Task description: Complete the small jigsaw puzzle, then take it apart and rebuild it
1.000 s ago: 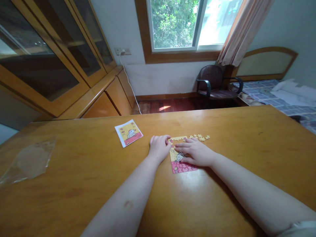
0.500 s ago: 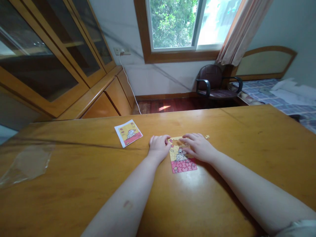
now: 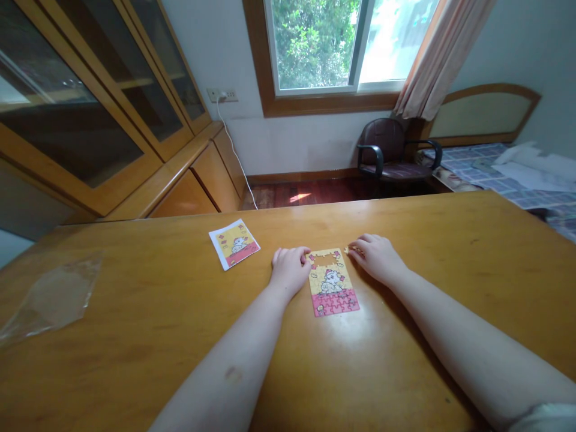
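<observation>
A jigsaw puzzle (image 3: 333, 289) lies flat on the wooden table, yellow above and pink below, with a white cartoon animal in the middle. Near its top is a gap where bare table shows. My left hand (image 3: 290, 269) rests at the puzzle's upper left edge, fingers curled and their tips against the border. Just right of the puzzle, my right hand (image 3: 377, 257) pinches at a small yellow puzzle piece (image 3: 347, 249). Its fingers partly hide the yellow bits under them, so I cannot tell how many there are.
A printed picture card (image 3: 234, 243) with the same design lies left of my hands. Farther left is a clear plastic bag (image 3: 51, 297). Beyond the table (image 3: 180, 360) stand a glass-fronted cabinet (image 3: 153, 150), an armchair (image 3: 387, 150) and a bed (image 3: 504, 168).
My right hand has moved right, off the puzzle, to the loose yellow bits beside it, uncovering the gap near the top. My left hand has stayed in place.
</observation>
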### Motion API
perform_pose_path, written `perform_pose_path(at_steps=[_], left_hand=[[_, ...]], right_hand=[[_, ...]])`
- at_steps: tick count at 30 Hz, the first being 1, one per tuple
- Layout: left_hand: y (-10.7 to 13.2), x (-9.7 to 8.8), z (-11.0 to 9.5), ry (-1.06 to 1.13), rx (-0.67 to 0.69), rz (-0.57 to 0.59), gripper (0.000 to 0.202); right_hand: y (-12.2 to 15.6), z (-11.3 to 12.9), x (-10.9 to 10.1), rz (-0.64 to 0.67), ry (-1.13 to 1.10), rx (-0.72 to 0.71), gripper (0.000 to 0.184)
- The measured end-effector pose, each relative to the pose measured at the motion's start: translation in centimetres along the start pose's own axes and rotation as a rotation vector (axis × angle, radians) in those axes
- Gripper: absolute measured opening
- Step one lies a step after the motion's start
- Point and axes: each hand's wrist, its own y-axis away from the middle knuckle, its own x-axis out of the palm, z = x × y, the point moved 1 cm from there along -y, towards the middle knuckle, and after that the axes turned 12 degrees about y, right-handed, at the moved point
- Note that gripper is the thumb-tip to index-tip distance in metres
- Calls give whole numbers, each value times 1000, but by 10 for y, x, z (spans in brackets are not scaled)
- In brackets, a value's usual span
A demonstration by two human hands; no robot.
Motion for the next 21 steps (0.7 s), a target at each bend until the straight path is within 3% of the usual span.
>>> perform_pose_path(at_steps=[7, 21], left_hand=[[0, 0, 1, 11, 9, -8, 27], [0, 1, 1, 13, 10, -8, 28]], right_hand=[[-3, 3, 8, 10, -74, -60, 26], [-4, 1, 8, 7, -79, -32, 23]])
